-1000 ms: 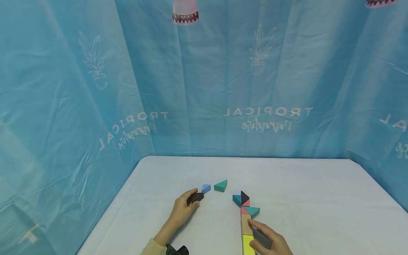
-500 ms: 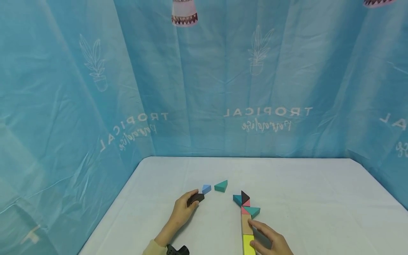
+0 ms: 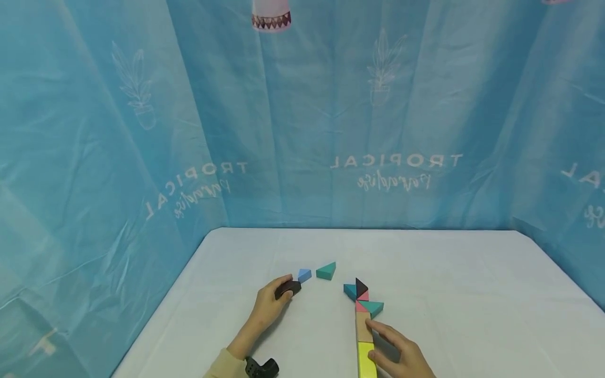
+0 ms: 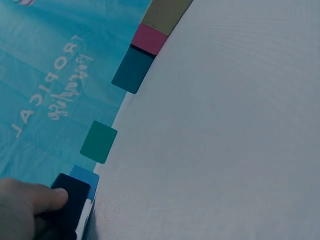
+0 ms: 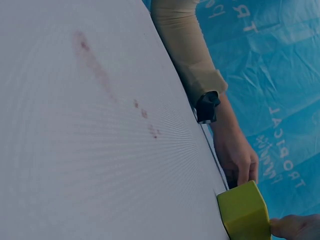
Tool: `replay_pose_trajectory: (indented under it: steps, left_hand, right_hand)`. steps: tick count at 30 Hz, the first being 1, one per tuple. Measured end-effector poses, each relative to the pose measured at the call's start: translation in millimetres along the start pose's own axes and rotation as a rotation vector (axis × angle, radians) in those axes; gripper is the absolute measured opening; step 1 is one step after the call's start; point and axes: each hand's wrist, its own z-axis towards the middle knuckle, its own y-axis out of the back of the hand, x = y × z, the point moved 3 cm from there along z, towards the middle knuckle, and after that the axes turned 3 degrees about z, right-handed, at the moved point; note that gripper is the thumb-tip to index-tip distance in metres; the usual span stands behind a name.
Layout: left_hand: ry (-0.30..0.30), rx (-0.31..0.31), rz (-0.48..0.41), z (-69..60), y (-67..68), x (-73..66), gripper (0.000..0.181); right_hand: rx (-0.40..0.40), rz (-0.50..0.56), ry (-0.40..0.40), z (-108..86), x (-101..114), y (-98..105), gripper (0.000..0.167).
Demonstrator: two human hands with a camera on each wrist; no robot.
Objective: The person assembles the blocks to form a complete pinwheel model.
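Observation:
My left hand (image 3: 267, 307) grips a small black block (image 3: 289, 287) between thumb and fingers, low over the white table. Just past it lies a light blue triangular block (image 3: 304, 275), and beyond that a green triangular block (image 3: 326, 271). My right hand (image 3: 404, 354) rests against a line of blocks, fingertip at the edge of a tan block (image 3: 363, 331) and thumb touching a yellow block (image 3: 366, 362). Farther up this line are pink (image 3: 361, 307), green (image 3: 373, 308), teal (image 3: 350, 291) and dark (image 3: 361, 288) triangular pieces. In the right wrist view the yellow block (image 5: 244, 212) partly hides the left fingers.
A white cloth covers the table (image 3: 449, 283). Blue printed curtains (image 3: 302, 115) hang along its back and sides. A black device (image 3: 261, 367) sits on the left wrist, below the beige sleeve (image 3: 227, 365).
The head view has tilted slightly, so everything sits a little higher in it. Both hands keep their places at the blocks.

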Motion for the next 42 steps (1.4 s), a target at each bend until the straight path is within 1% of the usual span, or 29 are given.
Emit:
replay_pose_trajectory:
  steps: [3, 5, 7, 10, 12, 13, 16, 18, 20, 23, 26, 29, 31, 36, 42]
  left_hand:
    - [-0.012, 0.004, -0.024, 4.2, 1.5, -7.1, 0.039]
    - [-0.031, 0.007, -0.043, 7.1, 3.5, -14.2, 0.039]
    - [-0.047, 0.013, -0.071, 12.3, 5.3, -22.2, 0.04]
    - [-0.066, 0.022, -0.085, 21.6, 7.6, -35.9, 0.04]
    - [-0.091, 0.023, -0.095, 27.3, 7.2, -43.6, 0.04]
    - [-0.104, 0.027, -0.102, 29.6, 6.4, -47.7, 0.04]
    - [-0.17, 0.045, -0.118, 33.9, 0.6, -57.0, 0.038]
    - [-0.202, 0.074, -0.128, 34.9, -5.3, -61.9, 0.037]
    - [-0.218, 0.11, -0.132, 35.3, -11.8, -65.5, 0.037]
    - [-0.224, 0.155, -0.145, 36.8, -21.3, -70.4, 0.038]
    - [-0.23, 0.187, -0.149, 39.5, -29.7, -74.7, 0.037]
    - [-0.232, 0.209, -0.127, 40.9, -36.9, -76.9, 0.037]
    - [-0.228, 0.214, -0.101, 40.8, -40.7, -77.7, 0.038]
    - [-0.203, 0.237, -0.069, 37.7, -49.4, -77.1, 0.039]
    - [-0.147, 0.287, -0.083, 32.6, -59.0, -72.2, 0.038]
  right_hand:
    - [-0.005, 0.0, 0.007, -0.3, 0, 1, 0.049]
    - [-0.01, 0.003, 0.014, -1.5, 0, 0, 0.049]
    - [-0.014, 0.003, 0.018, -1.8, 1, 0, 0.049]
    - [-0.012, -0.003, 0.019, -0.8, 2, 1, 0.049]
    - [-0.007, -0.007, 0.021, 0.4, 2, 2, 0.05]
    - [-0.008, -0.008, 0.025, 1.0, 1, 2, 0.05]
    - [-0.006, -0.01, 0.033, 1.1, 0, 2, 0.049]
    - [-0.002, -0.008, 0.032, 0.3, 0, 2, 0.049]
    - [0.0, -0.015, 0.034, -0.2, 0, 2, 0.049]
    - [-0.005, -0.023, 0.033, 0.3, 1, 1, 0.049]
    - [-0.007, -0.029, 0.025, 1.4, 2, 2, 0.049]
    - [0.0, -0.034, 0.015, 2.1, 2, 2, 0.05]
    - [0.0, -0.033, 0.013, 2.4, 1, 2, 0.05]
    - [-0.013, -0.022, 0.019, 2.4, 0, 1, 0.049]
    - [-0.008, -0.026, 0.01, 1.3, 0, 1, 0.049]
